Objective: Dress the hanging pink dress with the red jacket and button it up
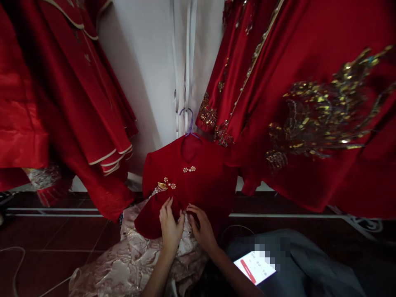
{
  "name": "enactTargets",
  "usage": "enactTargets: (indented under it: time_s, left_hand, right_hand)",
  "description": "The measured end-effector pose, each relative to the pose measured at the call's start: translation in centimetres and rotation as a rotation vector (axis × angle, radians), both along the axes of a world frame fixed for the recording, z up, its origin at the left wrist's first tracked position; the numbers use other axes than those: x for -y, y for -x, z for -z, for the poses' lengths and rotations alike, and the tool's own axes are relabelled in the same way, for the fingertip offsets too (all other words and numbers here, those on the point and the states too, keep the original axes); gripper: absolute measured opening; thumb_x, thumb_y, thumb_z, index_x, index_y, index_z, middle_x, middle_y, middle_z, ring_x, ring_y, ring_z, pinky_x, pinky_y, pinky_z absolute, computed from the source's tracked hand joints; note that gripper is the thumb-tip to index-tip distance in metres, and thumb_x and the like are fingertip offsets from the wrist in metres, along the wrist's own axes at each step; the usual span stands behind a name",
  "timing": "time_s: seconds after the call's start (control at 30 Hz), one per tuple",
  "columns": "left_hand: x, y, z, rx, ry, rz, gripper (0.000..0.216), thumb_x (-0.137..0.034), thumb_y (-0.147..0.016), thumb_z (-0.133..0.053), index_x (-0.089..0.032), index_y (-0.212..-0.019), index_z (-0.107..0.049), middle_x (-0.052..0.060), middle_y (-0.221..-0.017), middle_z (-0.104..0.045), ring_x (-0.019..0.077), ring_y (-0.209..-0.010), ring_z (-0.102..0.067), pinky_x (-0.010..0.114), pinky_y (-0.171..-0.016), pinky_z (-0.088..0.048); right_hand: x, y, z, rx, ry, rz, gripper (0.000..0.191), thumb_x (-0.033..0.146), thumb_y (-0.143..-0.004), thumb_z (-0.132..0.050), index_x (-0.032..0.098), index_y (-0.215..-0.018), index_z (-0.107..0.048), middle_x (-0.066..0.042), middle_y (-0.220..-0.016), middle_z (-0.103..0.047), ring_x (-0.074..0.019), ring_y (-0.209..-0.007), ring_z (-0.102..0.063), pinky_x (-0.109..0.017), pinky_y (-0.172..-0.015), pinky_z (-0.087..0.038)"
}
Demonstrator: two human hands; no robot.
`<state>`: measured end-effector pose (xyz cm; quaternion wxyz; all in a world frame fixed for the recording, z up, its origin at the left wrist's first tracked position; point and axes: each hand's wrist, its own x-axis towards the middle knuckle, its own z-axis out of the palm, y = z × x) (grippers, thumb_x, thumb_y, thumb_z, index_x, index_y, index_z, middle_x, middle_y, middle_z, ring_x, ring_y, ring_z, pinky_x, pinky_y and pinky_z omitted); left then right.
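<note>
A small dark red velvet dress (201, 181) hangs on a purple hanger (189, 123) against the white wall, with pearl clasps at its collar. Its front flap is folded open over a pale pink brocade skirt (130, 264) that spreads on the floor. My left hand (170, 227) rests on the folded red flap, fingers bent onto the cloth. My right hand (202, 229) is beside it with the fingers curled, pinching at the dress's edge near the waist. What sits between the fingertips is too small to make out.
Long red gowns hang at the left (62, 103) and right (309, 103), the right one with gold sequin embroidery. A phone with a lit screen (255, 268) lies on grey cloth on my lap at lower right. Dark red floor tiles and a white cable are at lower left.
</note>
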<state>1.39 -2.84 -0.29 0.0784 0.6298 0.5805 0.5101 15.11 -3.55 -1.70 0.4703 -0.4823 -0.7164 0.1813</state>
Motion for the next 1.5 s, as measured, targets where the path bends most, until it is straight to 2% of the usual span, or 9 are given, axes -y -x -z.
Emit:
enactTargets:
  time_s: [0.23, 0.33, 0.5, 0.73, 0.93, 1.13, 1.23, 1.33, 1.5]
  left_hand:
    - [0.8, -0.5, -0.9, 0.161, -0.05, -0.19, 0.036, -0.036, -0.078, -0.057, -0.02, -0.111, -0.055, 0.011, -0.106, -0.048, 0.0246, -0.102, -0.049, 0.042, -0.091, -0.04]
    - [0.9, -0.3, -1.3, 0.26, -0.016, -0.135, 0.032, -0.038, -0.08, -0.056, -0.018, -0.104, -0.052, 0.007, -0.091, -0.052, 0.0198, -0.084, -0.054, 0.035, -0.08, -0.045]
    - [0.7, -0.1, -2.3, 0.272, 0.053, -0.079, 0.033, -0.042, -0.077, -0.058, -0.018, -0.098, -0.049, 0.005, -0.086, -0.055, 0.0186, -0.076, -0.057, 0.031, -0.069, -0.047]
    - [1.3, 0.1, -2.7, 0.254, 0.188, 0.011, 0.029, -0.04, -0.078, -0.057, -0.019, -0.095, -0.045, 0.001, -0.072, -0.059, 0.0169, -0.063, -0.06, 0.027, -0.059, -0.046]
    - [1.9, 1.0, -2.1, 0.462, 0.068, 0.002, 0.031, -0.038, -0.074, -0.063, -0.019, -0.096, -0.051, 0.003, -0.081, -0.064, 0.0145, -0.072, -0.062, 0.027, -0.071, -0.05]
    - [0.9, 2.3, -2.0, 0.703, 0.2, 0.258, 0.029, -0.035, -0.067, -0.069, -0.014, -0.086, -0.066, 0.006, -0.079, -0.069, 0.0163, -0.074, -0.065, 0.028, -0.073, -0.053]
    - [0.4, 2.7, -1.7, 0.8, 0.214, 0.289, 0.033, -0.032, -0.064, -0.071, -0.014, -0.091, -0.067, 0.007, -0.082, -0.07, 0.0179, -0.076, -0.066, 0.03, -0.073, -0.054]
    - [0.1, 2.8, -1.3, 0.821, 0.193, 0.246, 0.033, -0.029, -0.064, -0.07, -0.014, -0.094, -0.066, 0.008, -0.088, -0.071, 0.0191, -0.081, -0.067, 0.032, -0.077, -0.054]
    - [-0.3, 2.2, -1.1, 0.791, 0.203, 0.252, 0.028, -0.027, -0.067, -0.068, -0.014, -0.091, -0.067, 0.009, -0.089, -0.07, 0.0194, -0.083, -0.067, 0.033, -0.081, -0.053]
  right_hand:
    - [-2.4, -0.2, -1.7, -0.028, 0.121, 0.126, 0.024, 0.03, -0.078, -0.056, 0.019, -0.099, -0.052, -0.005, -0.08, -0.059, -0.0186, -0.072, -0.057, -0.034, -0.071, -0.048]
    - [-2.7, -0.3, -1.9, 0.035, 0.144, 0.101, 0.017, 0.029, -0.075, -0.057, 0.019, -0.088, -0.052, -0.003, -0.076, -0.056, -0.0176, -0.069, -0.056, -0.032, -0.066, -0.046]
    - [-2.2, -0.7, -2.6, -0.034, 0.177, 0.055, 0.009, 0.027, -0.076, -0.055, 0.021, -0.079, -0.048, 0.001, -0.069, -0.055, -0.0145, -0.059, -0.054, -0.027, -0.057, -0.043]
    - [-1.6, -1.6, -5.1, -0.178, 0.211, 0.162, 0.019, 0.033, -0.072, -0.062, 0.022, -0.071, -0.047, 0.005, -0.058, -0.052, -0.0126, -0.049, -0.053, -0.024, -0.049, -0.041]
    - [-1.2, -1.7, -6.5, -0.431, 0.403, 0.055, 0.032, 0.047, -0.064, -0.069, 0.02, -0.073, -0.054, 0.0, -0.065, -0.061, -0.0137, -0.045, -0.057, -0.025, -0.039, -0.044]
    - [-0.9, 0.7, -9.6, -0.698, 0.637, -0.216, 0.032, 0.044, -0.062, -0.072, 0.017, -0.074, -0.06, -0.001, -0.071, -0.066, -0.011, -0.053, -0.059, -0.021, -0.045, -0.048]
    - [-1.0, 3.6, -8.7, -0.634, 0.598, -0.244, 0.032, 0.046, -0.063, -0.07, 0.017, -0.073, -0.059, 0.001, -0.058, -0.06, -0.0106, -0.044, -0.054, -0.021, -0.039, -0.044]
    - [-1.4, 5.5, -5.9, -0.604, 0.459, -0.082, 0.032, 0.048, -0.068, -0.066, 0.019, -0.075, -0.055, 0.003, -0.054, -0.056, -0.0103, -0.04, -0.051, -0.02, -0.036, -0.041]
    - [-2.1, 5.4, -2.2, -0.694, 0.338, 0.024, 0.031, 0.052, -0.078, -0.054, 0.022, -0.083, -0.049, 0.006, -0.051, -0.048, -0.0084, -0.035, -0.042, -0.02, -0.033, -0.034]
